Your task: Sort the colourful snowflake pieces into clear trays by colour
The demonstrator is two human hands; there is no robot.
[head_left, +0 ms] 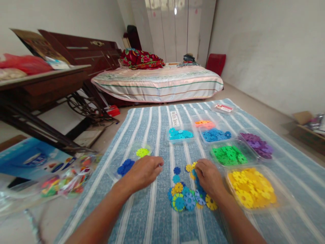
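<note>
We find a bed (157, 89) at the far end of the room, under a striped cover, bearing a red floral bundle (142, 59) and a pile of folded cloth (189, 58). Behind it we record a pale wardrobe (169, 30). At left we note a dark wooden table (45, 88) with a red plastic bag (27, 64) on top and a spoked wheel (83, 103) beneath. We log a blue carton (33, 159) nearby, and a cardboard box (308, 138) at right.

Glossy white panelled wardrobe (170, 37) at far end, bright glint (175, 11) up high. Nearer, bed under pale striped cover (162, 83); dark-red wooden headboard (81, 51) left. Plain off-white wall (276, 47) right, beige floor (250, 96).
</note>
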